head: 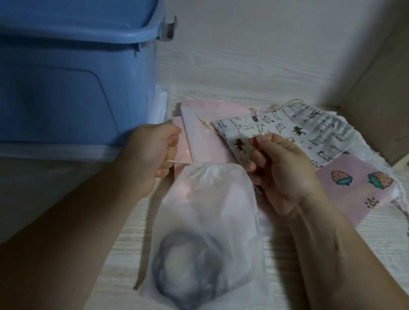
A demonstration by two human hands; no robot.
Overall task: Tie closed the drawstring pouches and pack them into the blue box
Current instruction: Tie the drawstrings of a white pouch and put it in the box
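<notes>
Pouch in work: a translucent white pouch [208, 233] lies flat on the pale wood-grain table [234, 75], just below the middle of the view.
Long axis: it runs from 12 to 6 o'clock, tilted slightly, with the bottom drifting toward 7.
Mouth: it points to 12 o'clock, away from the person, and is gathered into tight folds.
Contents: a dark coiled shape [184, 264] shows dimly through the fabric at the bottom end.
Left hand [152, 150]: clenched in a fist at the mouth's 10 o'clock, gripping the thin drawstring [179, 162], which stretches taut from fist to mouth.
Right hand [282, 170]: at the mouth's 2 o'clock, fingers curled, thumb and fingertips pinching the drawstring's other side, mostly hidden by the hand.
Blue box [53, 70]: it stands at 9 to 10 o'clock, open-topped, just beside the left hand.
Other pouches: at 12 to 2 o'clock, beyond the hands, lie a plain pink pouch [200, 138], a cat-print pouch [292, 130] overlapping it, and a strawberry-print pouch [354, 190] with loose cords trailing to 3 o'clock.
Right edge: a light wooden panel [402, 89] rises at 2 o'clock.
</notes>
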